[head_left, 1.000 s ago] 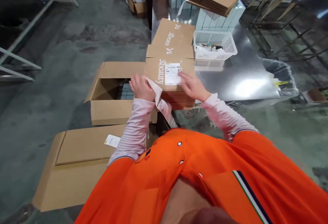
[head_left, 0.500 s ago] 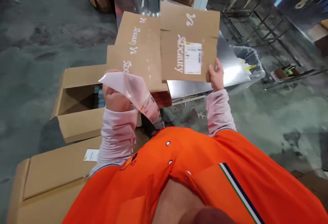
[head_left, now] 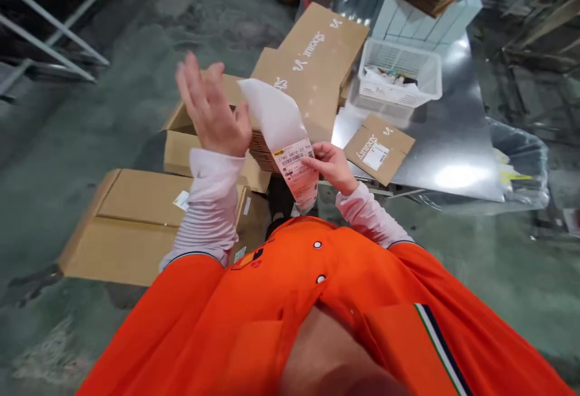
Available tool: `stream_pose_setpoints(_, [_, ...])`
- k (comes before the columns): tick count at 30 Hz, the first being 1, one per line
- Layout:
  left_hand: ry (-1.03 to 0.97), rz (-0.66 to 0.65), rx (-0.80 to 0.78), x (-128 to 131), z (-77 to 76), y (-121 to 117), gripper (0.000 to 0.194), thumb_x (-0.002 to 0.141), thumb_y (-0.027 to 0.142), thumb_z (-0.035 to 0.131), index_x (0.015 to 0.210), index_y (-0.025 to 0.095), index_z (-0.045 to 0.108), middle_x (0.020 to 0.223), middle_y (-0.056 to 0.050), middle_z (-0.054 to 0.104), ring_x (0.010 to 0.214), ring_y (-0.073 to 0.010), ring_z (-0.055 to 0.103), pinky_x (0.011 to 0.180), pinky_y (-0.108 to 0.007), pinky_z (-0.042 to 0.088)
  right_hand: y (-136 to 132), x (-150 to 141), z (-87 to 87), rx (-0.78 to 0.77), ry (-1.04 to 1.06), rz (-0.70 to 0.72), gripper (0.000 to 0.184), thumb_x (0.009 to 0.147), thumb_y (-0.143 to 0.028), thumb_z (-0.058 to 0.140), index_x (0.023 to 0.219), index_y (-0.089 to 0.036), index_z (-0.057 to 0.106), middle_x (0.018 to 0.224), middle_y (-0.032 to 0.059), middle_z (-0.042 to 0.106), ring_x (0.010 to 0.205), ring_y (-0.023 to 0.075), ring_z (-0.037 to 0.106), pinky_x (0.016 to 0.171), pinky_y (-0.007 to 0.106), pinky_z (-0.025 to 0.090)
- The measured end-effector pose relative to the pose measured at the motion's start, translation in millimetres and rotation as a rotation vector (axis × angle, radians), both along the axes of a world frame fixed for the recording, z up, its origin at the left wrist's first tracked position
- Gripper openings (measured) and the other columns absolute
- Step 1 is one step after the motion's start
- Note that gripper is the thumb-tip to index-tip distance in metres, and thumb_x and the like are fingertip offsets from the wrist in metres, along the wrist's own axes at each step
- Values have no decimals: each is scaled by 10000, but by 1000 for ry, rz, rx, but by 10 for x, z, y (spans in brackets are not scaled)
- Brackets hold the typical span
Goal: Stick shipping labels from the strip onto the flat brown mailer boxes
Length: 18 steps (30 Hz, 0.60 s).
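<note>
The right hand (head_left: 334,168) pinches the edge of a pale label strip (head_left: 283,121) between thumb and fingers; from there the thin, curling paper sweeps up to a blank tip just beside the thumb of the left hand (head_left: 215,109), whose fingers are spread, holding nothing. Beyond the strip lies a stack of flat brown cardboard (head_left: 312,64), and a smaller labelled carton (head_left: 394,145) lies right of it on the smooth, shiny metal table (head_left: 435,148).
</note>
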<state>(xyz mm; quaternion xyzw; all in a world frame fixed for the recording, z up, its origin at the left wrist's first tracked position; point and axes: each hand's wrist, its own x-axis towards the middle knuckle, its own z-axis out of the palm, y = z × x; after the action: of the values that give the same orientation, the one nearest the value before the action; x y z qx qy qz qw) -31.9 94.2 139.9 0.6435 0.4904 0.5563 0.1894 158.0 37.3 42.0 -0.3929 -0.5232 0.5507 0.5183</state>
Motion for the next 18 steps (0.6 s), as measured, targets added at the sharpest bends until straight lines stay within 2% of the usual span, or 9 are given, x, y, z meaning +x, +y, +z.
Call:
stream_pose_setpoints(1, [91,-31,85,-71,-11,-105,615,637,128,823,1204,78,589,1460,-154,484,1466,-242,273,1230,-437,109,-8,-23,-5,-21,19,-38,509,597,-621,807,794,-211,578,769,2,673,712,153,634,685,306,556])
stream_pose_setpoints(2, [118,-92,91,-105,-51,-214,650,607,154,850,1207,91,607,1433,-151,514,1451,-256,308,1224,-426,147,-8,-38,-8,-28,22,-69,507,588,-616,814,772,-215,565,736,-7,658,679,148,622,657,302,551])
stream_pose_setpoints(4, [-69,-237,-139,-78,-213,-388,587,563,214,885,1104,130,675,1190,-121,673,1276,-294,531,1118,-421,361,1,-65,16,7,-9,-124,497,616,-636,787,751,-219,552,711,-8,638,664,153,613,647,312,548])
stream_pose_setpoints(6, [-370,-287,-377,9,-440,-462,481,523,263,903,946,138,712,945,-84,717,1041,-286,656,937,-385,496,12,-85,105,111,-123,-196,493,645,-651,760,817,-224,583,793,19,657,749,180,632,705,342,558])
stream_pose_setpoints(8, [-558,-321,-488,80,-649,-450,404,508,290,905,831,135,717,825,-61,709,868,-240,676,820,-341,522,29,-86,259,246,-329,-234,519,677,-623,753,993,-230,629,965,66,678,900,217,639,803,379,553])
stream_pose_setpoints(10, [-635,-361,-541,115,-788,-411,348,514,293,902,764,136,717,778,-47,705,773,-195,657,763,-302,514,64,-77,445,346,-537,-166,491,750,-555,721,1119,-238,650,1043,84,686,954,231,635,844,389,538])
stream_pose_setpoints(13, [-701,-296,-565,144,-869,-389,277,575,297,883,630,142,659,662,0,649,639,-125,587,650,-236,470,135,-93,676,378,-716,5,251,858,-437,631,958,-233,738,880,54,725,808,208,654,772,352,522])
stream_pose_setpoints(16, [-735,-136,-489,179,-897,-392,443,634,301,862,491,152,470,512,61,474,508,-63,440,531,-187,379,198,-158,768,316,-794,3,224,846,-406,659,809,-205,751,763,41,725,699,192,647,687,320,494])
stream_pose_setpoints(18, [-740,-102,-427,179,-919,-358,505,642,312,860,481,157,407,492,73,413,489,-53,394,511,-177,358,245,-203,768,246,-803,-23,241,805,-427,708,793,-189,745,719,39,712,656,186,633,645,311,486])
